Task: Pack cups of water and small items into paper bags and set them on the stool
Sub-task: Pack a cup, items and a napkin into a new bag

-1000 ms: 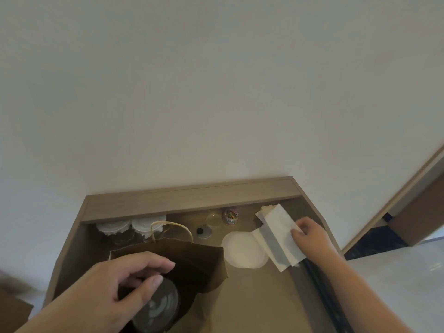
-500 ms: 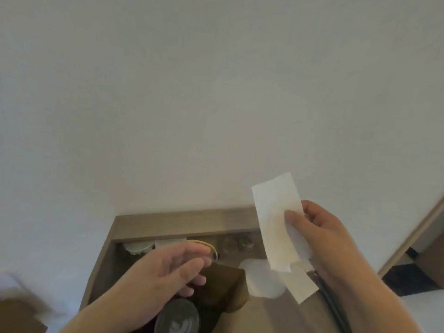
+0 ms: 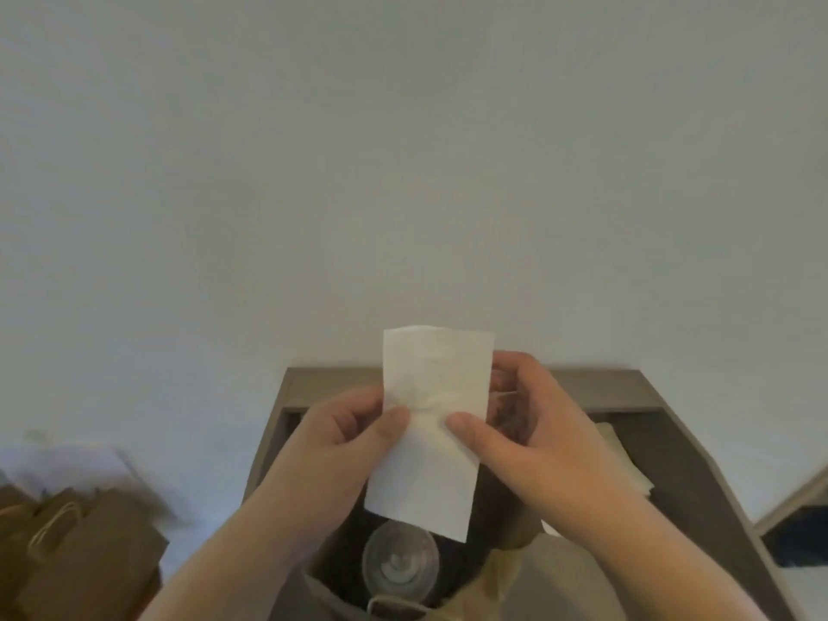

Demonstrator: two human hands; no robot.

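white paper napkin [image 3: 433, 378] is pinched at its middle by both thumbs, left grip [image 3: 340, 441] and right grip [image 3: 531, 434] each closed on it. it hangs upright just above the open paper bag [image 3: 508, 575] on the bench [image 3: 672, 445]; a lidded cup [image 3: 400, 564] stands inside. more brown bags [image 3: 89, 553] sit well apart at the left.

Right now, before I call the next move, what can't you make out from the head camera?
Head view, the only one:
- Inside of the open bag: the napkin, pinched by the left hand and right hand, covers most of it; only a cup lid shows.
- Back of the desk: hidden behind the hands and napkin.
- Lower left, the bags: blurred and cut off by the left edge; count unclear.
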